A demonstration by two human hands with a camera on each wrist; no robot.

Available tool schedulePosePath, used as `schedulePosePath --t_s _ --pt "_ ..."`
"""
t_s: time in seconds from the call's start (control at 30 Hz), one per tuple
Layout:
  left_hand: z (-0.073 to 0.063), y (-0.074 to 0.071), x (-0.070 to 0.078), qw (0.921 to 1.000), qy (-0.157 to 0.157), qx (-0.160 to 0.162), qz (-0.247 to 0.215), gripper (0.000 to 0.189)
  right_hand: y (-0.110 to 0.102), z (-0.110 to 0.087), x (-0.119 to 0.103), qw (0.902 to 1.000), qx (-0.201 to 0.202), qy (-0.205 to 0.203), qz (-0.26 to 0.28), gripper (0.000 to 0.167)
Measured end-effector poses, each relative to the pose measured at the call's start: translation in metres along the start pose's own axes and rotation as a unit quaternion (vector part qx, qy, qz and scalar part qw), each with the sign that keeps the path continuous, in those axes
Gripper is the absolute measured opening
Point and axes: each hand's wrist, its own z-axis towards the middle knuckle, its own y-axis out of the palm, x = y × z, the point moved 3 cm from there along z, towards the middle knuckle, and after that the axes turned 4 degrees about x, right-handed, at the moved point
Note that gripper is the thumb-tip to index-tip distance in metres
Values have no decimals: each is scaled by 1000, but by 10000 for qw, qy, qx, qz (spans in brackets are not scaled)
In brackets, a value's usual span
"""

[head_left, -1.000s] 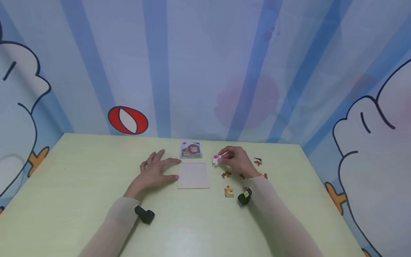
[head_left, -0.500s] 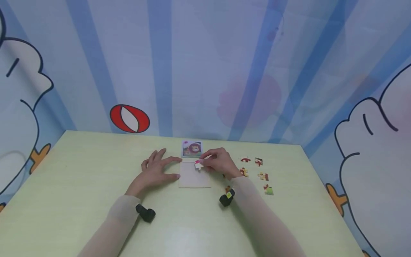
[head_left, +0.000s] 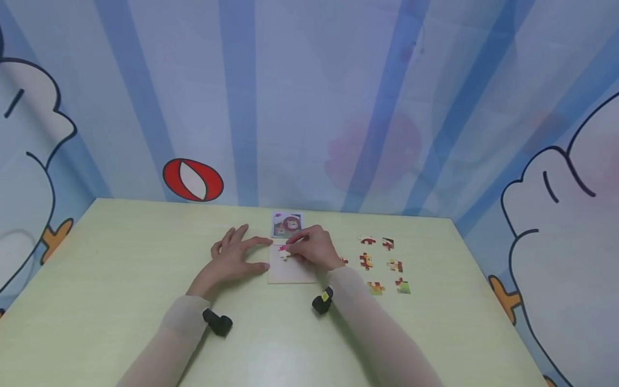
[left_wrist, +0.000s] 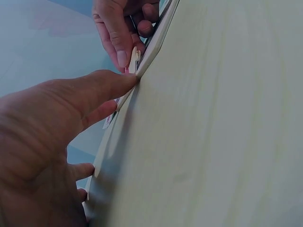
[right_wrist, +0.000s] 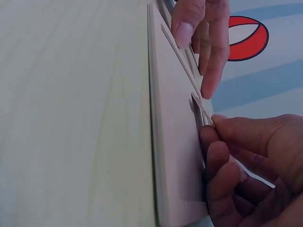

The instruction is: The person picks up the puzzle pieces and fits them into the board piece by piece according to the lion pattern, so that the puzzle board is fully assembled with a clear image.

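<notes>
My right hand (head_left: pixel 316 248) pinches a white jigsaw piece with a pink patch (head_left: pixel 283 251) between thumb and fingers. That piece is low over the upper left part of a blank puzzle tray (head_left: pixel 292 273), and in the right wrist view the puzzle piece (right_wrist: pixel 204 111) tilts against the tray's far side. My left hand (head_left: pixel 232 264) lies spread at the tray's left side, thumb and index fingertip right at its edge. In the left wrist view the left thumb (left_wrist: pixel 106 84) touches the tray's corner. Behind the tray lies a lion picture card (head_left: pixel 287 224), partly overlapped by the right hand.
Several loose jigsaw pieces (head_left: pixel 366 261) lie in rough rows on the table (head_left: pixel 271 333) to the right of the tray; the right hand and sleeve cover some of that area. A printed blue striped curtain (head_left: pixel 290 107) stands behind the table's back edge.
My right hand has carried the jigsaw piece leftward from beside the loose pieces to over the tray's upper left. More loose pieces now show. The left hand has stayed in place.
</notes>
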Motion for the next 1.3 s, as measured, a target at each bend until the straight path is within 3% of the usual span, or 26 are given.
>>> schedulePosePath --t_s 0.3,0.97,1.1,1.3 --pt "-2 -5 5 9999 -33 -146 6 60 10 5 -7 9981 318 325 -406 7" --pt "-2 -8 8 9996 -144 -199 120 61 16 8 -14 9911 637 96 -1168 12" --pt "-2 -7 7 9997 -101 -172 110 61 15 7 -11 9924 642 -116 -1043 13" --pt "-2 -7 7 9996 -87 -232 123 62 2 2 2 9979 414 -464 -157 13"
